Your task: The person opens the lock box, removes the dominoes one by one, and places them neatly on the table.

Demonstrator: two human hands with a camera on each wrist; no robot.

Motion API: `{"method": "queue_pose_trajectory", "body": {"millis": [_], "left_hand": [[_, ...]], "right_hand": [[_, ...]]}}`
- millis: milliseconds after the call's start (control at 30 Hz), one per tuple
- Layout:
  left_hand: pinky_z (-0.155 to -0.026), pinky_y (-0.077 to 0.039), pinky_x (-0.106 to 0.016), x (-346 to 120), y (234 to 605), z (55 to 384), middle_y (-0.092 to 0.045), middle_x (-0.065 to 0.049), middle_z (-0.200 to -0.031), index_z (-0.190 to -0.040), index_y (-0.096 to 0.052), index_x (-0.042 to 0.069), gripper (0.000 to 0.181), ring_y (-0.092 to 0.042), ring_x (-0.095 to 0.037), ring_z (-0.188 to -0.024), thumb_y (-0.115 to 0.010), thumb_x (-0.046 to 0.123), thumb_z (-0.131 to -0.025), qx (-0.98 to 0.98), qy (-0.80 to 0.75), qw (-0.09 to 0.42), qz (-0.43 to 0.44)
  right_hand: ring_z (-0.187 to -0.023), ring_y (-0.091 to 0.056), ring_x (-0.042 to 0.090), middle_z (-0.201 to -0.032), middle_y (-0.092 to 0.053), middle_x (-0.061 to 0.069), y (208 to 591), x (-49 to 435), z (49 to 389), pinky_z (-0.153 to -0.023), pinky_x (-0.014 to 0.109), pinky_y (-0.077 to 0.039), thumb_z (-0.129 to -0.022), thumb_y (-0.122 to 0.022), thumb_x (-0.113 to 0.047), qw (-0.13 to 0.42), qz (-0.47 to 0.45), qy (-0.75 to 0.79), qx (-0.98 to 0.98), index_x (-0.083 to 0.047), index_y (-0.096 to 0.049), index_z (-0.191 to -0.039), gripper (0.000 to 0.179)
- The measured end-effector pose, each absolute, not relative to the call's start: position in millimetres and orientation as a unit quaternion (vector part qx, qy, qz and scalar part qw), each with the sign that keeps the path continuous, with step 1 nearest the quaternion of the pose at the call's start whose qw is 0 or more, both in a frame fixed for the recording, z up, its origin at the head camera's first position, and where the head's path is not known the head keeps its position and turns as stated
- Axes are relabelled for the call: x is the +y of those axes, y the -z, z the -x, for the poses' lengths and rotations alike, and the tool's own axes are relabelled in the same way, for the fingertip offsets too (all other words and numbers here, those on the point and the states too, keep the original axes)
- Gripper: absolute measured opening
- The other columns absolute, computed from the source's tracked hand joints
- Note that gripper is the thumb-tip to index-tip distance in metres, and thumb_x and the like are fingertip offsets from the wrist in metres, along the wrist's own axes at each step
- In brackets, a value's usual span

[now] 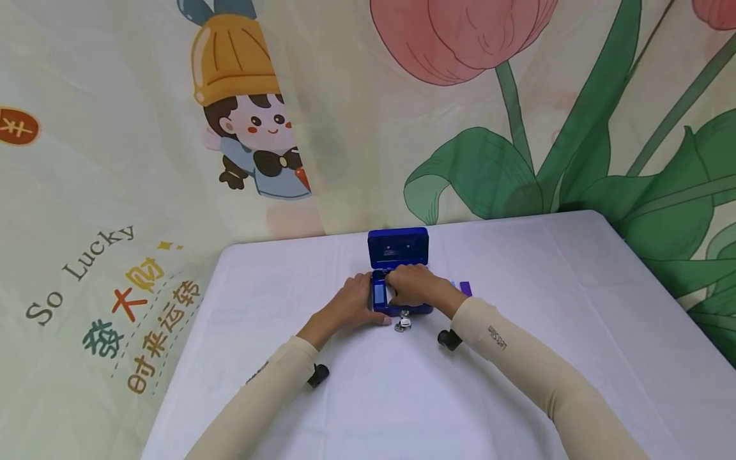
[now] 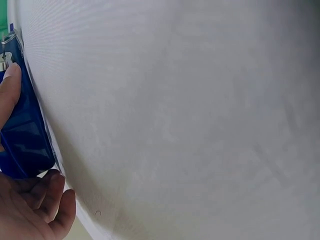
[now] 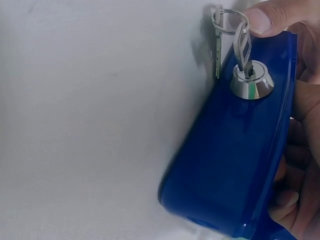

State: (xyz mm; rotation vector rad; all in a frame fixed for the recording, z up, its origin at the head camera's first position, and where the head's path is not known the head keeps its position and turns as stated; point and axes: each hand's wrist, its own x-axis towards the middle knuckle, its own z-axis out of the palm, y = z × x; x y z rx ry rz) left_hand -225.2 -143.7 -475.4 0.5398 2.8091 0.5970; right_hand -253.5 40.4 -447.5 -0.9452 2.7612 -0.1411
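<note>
A small blue cash box (image 1: pixel 378 309) stands on the table with its lid (image 1: pixel 398 245) raised at the back. My left hand (image 1: pixel 349 301) holds the box at its left side, and its thumb (image 3: pixel 265 22) lies along the front near the lock (image 3: pixel 252 89). Keys (image 3: pixel 242 47) on a ring stick out of that lock. My right hand (image 1: pixel 415 285) reaches down into the box with bent fingers. Whether those fingers pinch something inside is hidden. A light-blue item (image 1: pixel 379 295) shows in the left part of the box.
A white cloth (image 1: pixel 368 396) covers the table. Just right of the box, partly behind my right wrist, lies a purple item (image 1: pixel 466 289). Behind the table hangs a printed backdrop (image 1: pixel 345 128).
</note>
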Motion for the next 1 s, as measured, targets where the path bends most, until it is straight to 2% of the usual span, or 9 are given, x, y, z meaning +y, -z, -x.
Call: {"method": "queue_pose_trajectory", "body": {"millis": [333, 633, 833, 1000], "left_hand": [[-0.111, -0.040, -0.047, -143.5, 475.0, 225.3, -0.048, -0.019, -0.146, -0.155, -0.028, 0.002, 0.114, -0.046, -0.034, -0.127, -0.086, 0.056, -0.072, 0.955, -0.200, 0.109, -0.188], [-0.110, -0.041, -0.047, -144.0, 475.7, 224.9, -0.050, -0.018, -0.143, -0.154, -0.030, 0.002, 0.114, -0.047, -0.034, -0.125, -0.087, 0.055, -0.070, 0.954, -0.202, 0.101, -0.196], [-0.109, -0.041, -0.047, -144.2, 476.4, 225.2, -0.051, -0.018, -0.142, -0.154, -0.031, 0.002, 0.114, -0.047, -0.033, -0.124, -0.088, 0.053, -0.070, 0.953, -0.208, 0.096, -0.197], [-0.109, -0.042, -0.048, -143.6, 476.8, 224.6, -0.051, -0.019, -0.141, -0.153, -0.031, 0.001, 0.114, -0.048, -0.034, -0.123, -0.088, 0.053, -0.070, 0.953, -0.209, 0.095, -0.196]], "right_hand": [[-0.081, -0.063, 0.017, -0.100, -0.075, 0.003, 447.9, 43.8, 254.6, -0.087, 0.040, -0.057, -0.088, -0.078, -0.036, 0.107, 0.324, 0.049, 0.939, -0.011, -0.072, -0.117, 0.038], [-0.072, -0.057, 0.014, -0.077, -0.066, -0.005, 445.9, 49.2, 254.3, -0.070, 0.032, -0.051, -0.087, -0.079, -0.032, 0.102, 0.331, 0.063, 0.936, -0.010, -0.072, -0.109, 0.032], [-0.067, -0.055, 0.012, -0.070, -0.061, -0.006, 446.2, 53.4, 255.7, -0.064, 0.028, -0.047, -0.087, -0.079, -0.032, 0.099, 0.330, 0.066, 0.936, -0.011, -0.072, -0.103, 0.028], [-0.066, -0.056, 0.012, -0.070, -0.061, -0.007, 444.8, 56.8, 254.9, -0.064, 0.028, -0.047, -0.087, -0.079, -0.033, 0.096, 0.331, 0.066, 0.936, -0.011, -0.072, -0.105, 0.029]]}}
